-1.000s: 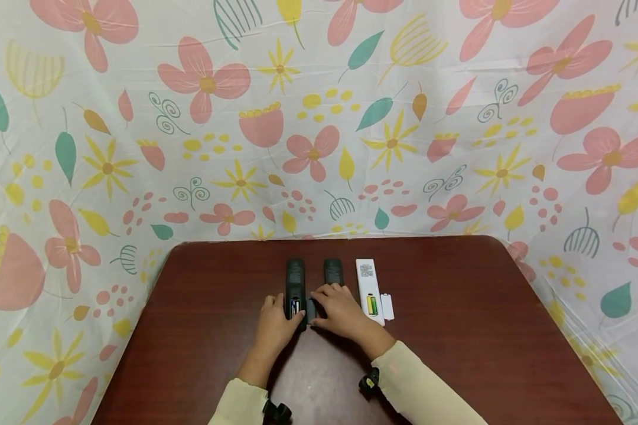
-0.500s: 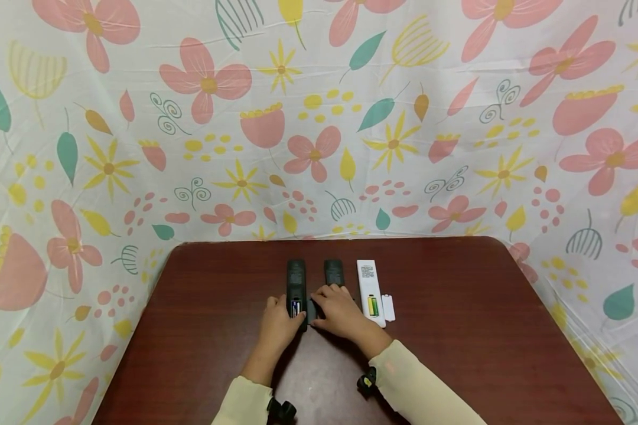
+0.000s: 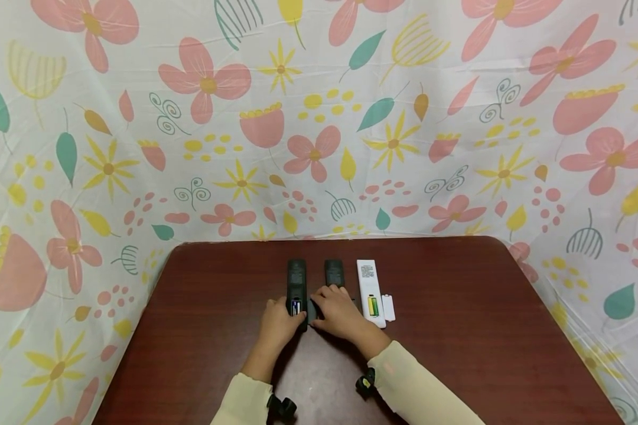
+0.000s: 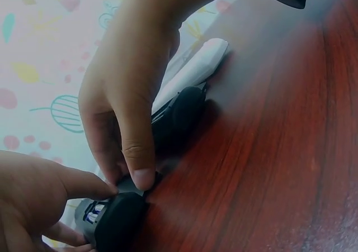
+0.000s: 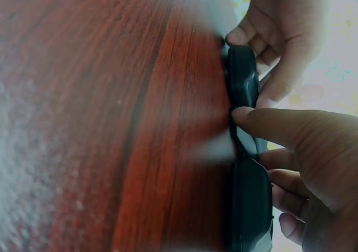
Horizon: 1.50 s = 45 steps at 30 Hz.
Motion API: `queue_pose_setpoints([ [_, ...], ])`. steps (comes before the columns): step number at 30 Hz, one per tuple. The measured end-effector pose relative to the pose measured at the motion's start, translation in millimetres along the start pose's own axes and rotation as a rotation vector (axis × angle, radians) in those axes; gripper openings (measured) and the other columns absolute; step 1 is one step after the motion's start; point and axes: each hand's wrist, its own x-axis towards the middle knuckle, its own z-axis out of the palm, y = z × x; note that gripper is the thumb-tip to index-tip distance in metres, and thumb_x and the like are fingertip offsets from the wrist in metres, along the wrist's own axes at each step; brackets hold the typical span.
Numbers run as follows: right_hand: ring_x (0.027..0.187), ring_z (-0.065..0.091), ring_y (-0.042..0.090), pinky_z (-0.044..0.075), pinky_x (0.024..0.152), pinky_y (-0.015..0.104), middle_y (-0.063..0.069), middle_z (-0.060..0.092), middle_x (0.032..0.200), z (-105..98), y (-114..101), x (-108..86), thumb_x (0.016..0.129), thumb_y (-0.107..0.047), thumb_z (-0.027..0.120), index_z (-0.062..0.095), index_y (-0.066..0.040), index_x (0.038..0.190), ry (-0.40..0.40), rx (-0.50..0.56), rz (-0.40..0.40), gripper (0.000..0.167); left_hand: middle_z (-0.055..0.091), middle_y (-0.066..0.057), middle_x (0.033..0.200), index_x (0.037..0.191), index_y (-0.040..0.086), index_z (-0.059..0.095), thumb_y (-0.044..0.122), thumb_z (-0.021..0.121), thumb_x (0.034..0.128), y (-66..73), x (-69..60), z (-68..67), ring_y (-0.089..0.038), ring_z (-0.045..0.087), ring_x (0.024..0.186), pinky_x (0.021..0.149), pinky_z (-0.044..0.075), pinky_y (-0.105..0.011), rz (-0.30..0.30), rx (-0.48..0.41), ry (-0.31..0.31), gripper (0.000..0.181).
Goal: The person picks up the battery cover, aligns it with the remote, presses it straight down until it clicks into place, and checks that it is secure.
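Note:
My left hand grips the lower part of a black remote control, thumb on one side and fingers on the other. The remote lies back up; batteries show in its uncovered compartment. Just right of it, a dark battery cover lies on the table, and my right hand pinches it between thumb and fingers. In the right wrist view the cover sits between two black remotes. Part of the second black remote is hidden under my right hand.
Further right lies a white remote control, back up, with green and yellow batteries in its compartment. Its white battery cover rests alongside. A flowered cloth hangs behind the far edge of the brown table.

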Motion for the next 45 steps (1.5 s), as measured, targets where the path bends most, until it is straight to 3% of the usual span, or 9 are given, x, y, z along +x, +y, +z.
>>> queue_pose_setpoints([
  [10, 0.113, 0.056, 0.024, 0.043, 0.093, 0.042, 0.004, 0.064, 0.125, 0.4, -3.0, -1.1, 0.083, -0.049, 0.08, 0.065, -0.012, 0.133, -0.01, 0.007, 0.027, 0.064, 0.06, -0.021, 0.104, 0.125, -0.005, 0.063, 0.035, 0.083, 0.0816, -1.1, -0.2, -3.4, -0.027, 0.059, 0.08, 0.073, 0.052, -0.045, -0.013, -0.012, -0.01, 0.062],
  [18, 0.111, 0.056, 0.025, 0.042, 0.09, 0.041, 0.004, 0.065, 0.123, 2.9, -5.4, -0.4, 0.081, -0.05, 0.081, 0.066, -0.012, 0.13, -0.001, 0.008, 0.056, 0.064, 0.061, -0.022, 0.11, 0.129, -0.004, 0.062, 0.035, 0.078, 0.0863, -4.4, 1.9, -2.8, -0.028, 0.062, 0.086, 0.077, 0.053, -0.046, -0.013, -0.054, -0.012, 0.06],
  [23, 0.11, 0.055, 0.026, 0.043, 0.088, 0.042, 0.005, 0.065, 0.122, 4.1, -8.5, -0.7, 0.08, -0.048, 0.083, 0.066, -0.012, 0.128, 0.015, 0.026, 0.081, 0.062, 0.067, -0.017, 0.102, 0.126, -0.004, 0.065, 0.027, 0.065, 0.095, -6.3, 3.5, -1.2, -0.028, 0.064, 0.09, 0.081, 0.052, -0.044, -0.006, -0.139, 0.025, 0.044],
  [28, 0.109, 0.056, 0.027, 0.043, 0.085, 0.042, 0.006, 0.065, 0.122, 5.3, -11.6, -2.8, 0.078, -0.046, 0.084, 0.066, -0.011, 0.128, 0.042, 0.04, 0.118, 0.063, 0.074, -0.012, 0.101, 0.128, -0.002, 0.064, 0.022, 0.058, 0.099, -7.0, 3.7, -2.2, -0.025, 0.068, 0.092, 0.082, 0.053, -0.041, -0.038, -0.244, 0.016, 0.038],
  [35, 0.105, 0.057, 0.027, 0.043, 0.083, 0.041, 0.008, 0.066, 0.119, 6.5, -15.0, -4.8, 0.078, -0.041, 0.086, 0.062, -0.012, 0.129, 0.082, 0.069, 0.159, 0.063, 0.075, -0.012, 0.101, 0.127, -0.001, 0.064, 0.022, 0.06, 0.0968, -8.4, 3.8, -3.8, -0.023, 0.068, 0.09, 0.081, 0.053, -0.039, -0.055, -0.305, -0.008, 0.038],
  [41, 0.1, 0.059, 0.027, 0.041, 0.081, 0.039, 0.008, 0.071, 0.118, 7.0, -17.4, -6.1, 0.08, -0.034, 0.086, 0.058, -0.013, 0.132, 0.099, 0.132, 0.188, 0.063, 0.073, -0.02, 0.109, 0.13, -0.004, 0.061, 0.02, 0.065, 0.095, -9.5, 3.8, -3.2, -0.029, 0.069, 0.098, 0.085, 0.056, -0.044, -0.067, -0.371, -0.035, 0.043],
  [45, 0.093, 0.058, 0.025, 0.039, 0.077, 0.037, 0.007, 0.074, 0.111, 6.7, -18.8, -7.3, 0.081, -0.028, 0.085, 0.056, -0.014, 0.132, 0.126, 0.158, 0.19, 0.06, 0.071, -0.021, 0.11, 0.13, -0.006, 0.061, 0.016, 0.067, 0.0943, -8.7, 3.2, -0.9, -0.027, 0.068, 0.096, 0.082, 0.057, -0.039, -0.087, -0.437, -0.038, 0.043],
])
